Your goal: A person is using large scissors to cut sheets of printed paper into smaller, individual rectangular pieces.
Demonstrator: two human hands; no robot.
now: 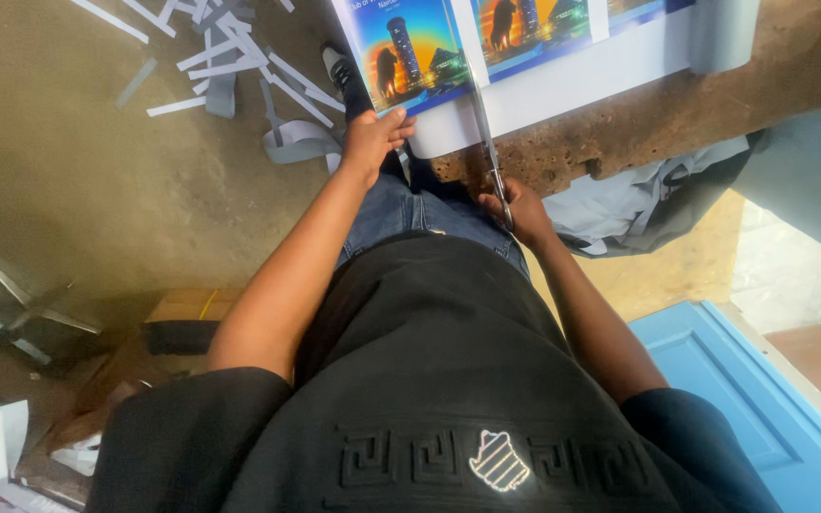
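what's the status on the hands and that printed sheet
Left hand grips large glossy printed sheet at its near edge. Right hand closed on long metal scissors, blades in sheet. Nothing blocking the cut line.

At twelve o'clock I see a glossy printed sheet [525, 66], blue with orange-yellow skyline panels and white margins; at eleven, white-grey paper strips [230, 47]; at five, a sky-blue panelled board [734, 380].

One head-worn camera looks steeply down, close over the wearer's own torso, toward the floor [97, 190] below.
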